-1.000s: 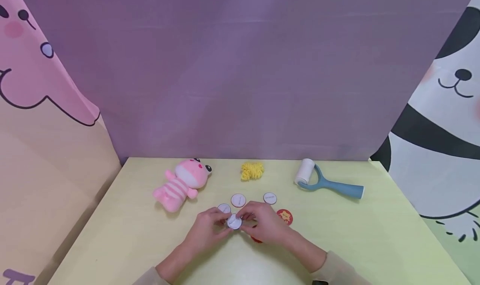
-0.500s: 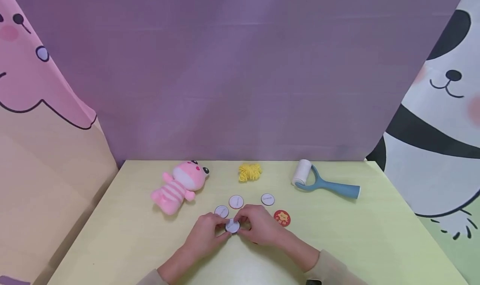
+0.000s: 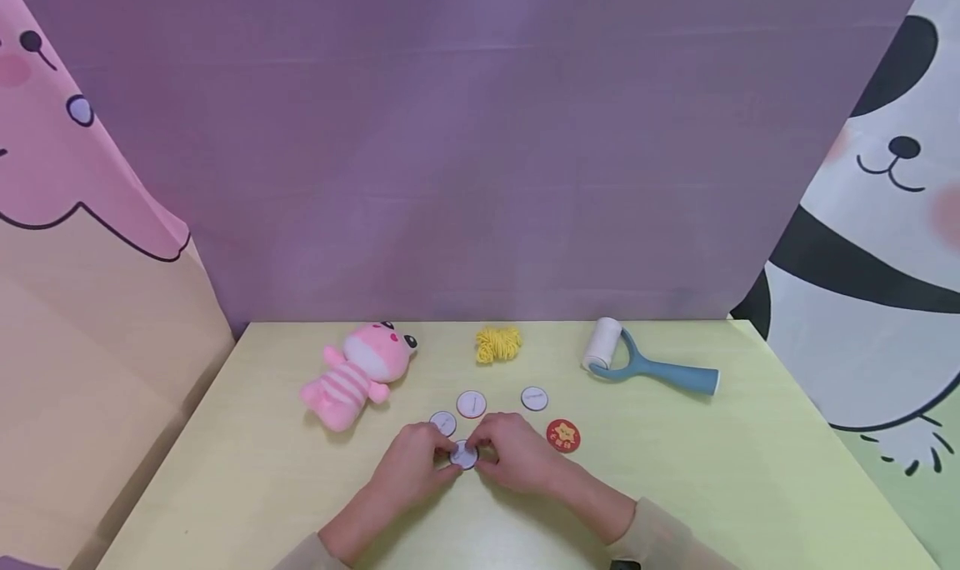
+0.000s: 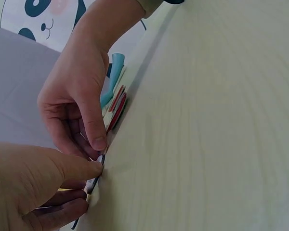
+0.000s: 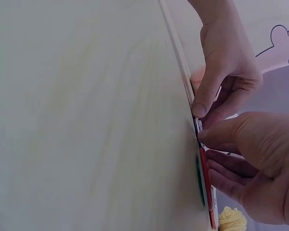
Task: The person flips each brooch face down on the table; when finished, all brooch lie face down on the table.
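My L hand [image 3: 408,463] + R hand [image 3: 517,452]: both grips narrow, pinching white disc [image 3: 464,456] btwn them | low over tabletop [image 3: 675,478], contact unclear | round, no long axis | neither hand nearer | 2nd disc [image 3: 443,423] just beyond, slightly L

The thin, round, white disc with a dark rim [image 3: 464,457] lies nearly flat, pinched between the left hand [image 3: 411,463] and the right hand [image 3: 519,455], its white face upward.
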Tool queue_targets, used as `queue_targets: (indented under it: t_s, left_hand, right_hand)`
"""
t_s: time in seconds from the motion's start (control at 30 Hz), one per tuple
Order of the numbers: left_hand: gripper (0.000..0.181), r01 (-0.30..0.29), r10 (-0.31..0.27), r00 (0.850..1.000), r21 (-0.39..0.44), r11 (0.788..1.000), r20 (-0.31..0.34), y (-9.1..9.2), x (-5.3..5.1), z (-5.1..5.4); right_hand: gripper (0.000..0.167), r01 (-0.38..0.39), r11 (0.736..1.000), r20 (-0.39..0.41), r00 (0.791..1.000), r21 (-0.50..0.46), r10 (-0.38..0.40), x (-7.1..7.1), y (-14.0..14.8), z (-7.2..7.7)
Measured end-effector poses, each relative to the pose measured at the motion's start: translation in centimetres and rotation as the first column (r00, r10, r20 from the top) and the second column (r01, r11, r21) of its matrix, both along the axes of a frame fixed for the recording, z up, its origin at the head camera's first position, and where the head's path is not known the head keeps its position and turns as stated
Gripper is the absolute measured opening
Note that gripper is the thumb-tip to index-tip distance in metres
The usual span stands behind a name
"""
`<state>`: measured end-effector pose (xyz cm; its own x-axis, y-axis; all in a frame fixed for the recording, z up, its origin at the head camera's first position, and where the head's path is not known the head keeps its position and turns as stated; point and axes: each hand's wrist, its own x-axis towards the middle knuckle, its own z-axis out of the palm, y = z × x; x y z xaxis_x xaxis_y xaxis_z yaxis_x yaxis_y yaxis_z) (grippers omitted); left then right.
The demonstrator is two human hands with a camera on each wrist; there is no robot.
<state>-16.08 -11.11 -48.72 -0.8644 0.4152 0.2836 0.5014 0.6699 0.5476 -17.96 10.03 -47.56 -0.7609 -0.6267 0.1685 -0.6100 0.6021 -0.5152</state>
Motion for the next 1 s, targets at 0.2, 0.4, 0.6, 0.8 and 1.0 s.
queue_targets:
  t_s: [0.2, 0.4, 0.6, 0.8, 1.0]
  left_hand:
    - [0.012, 0.002, -0.002, 0.998, 0.001, 1.0, 0.056, -0.1, -0.2, -0.1]
    - [0.018, -0.004, 0.004, 1.0, 0.023, 1.0, 0.013, 0.2, -0.3, 0.3]
    - [0.024, 0.046, -0.051, 0.998, 0.119, 0.992, 0.045, 1.1, -0.3, 0.9]
    - [0.027, 0.119, -0.135, 0.986, 0.151, 0.981, 0.102, 2.5, 0.2, 0.9]
    - [0.03, 0.133, -0.145, 0.977, 0.084, 0.987, 0.155, 3.9, 0.7, 0.8]
  right_hand:
    - [0.016, 0.027, 0.999, 0.075, 0.997, 0.02, -0.029, 0.1, 0.3, 0.5]
    - [0.016, 0.077, 0.997, 0.054, 0.996, -0.001, -0.077, -0.3, 1.5, 1.3]
    - [0.014, 0.1, 0.995, 0.004, 0.995, -0.023, -0.1, -0.6, 3.4, 2.1]
    - [0.015, 0.137, 0.99, 0.034, 0.99, -0.02, -0.136, -0.1, 5.1, 2.6]
    - [0.016, 0.128, 0.991, 0.074, 0.989, 0.026, -0.129, 0.7, 6.2, 2.2]
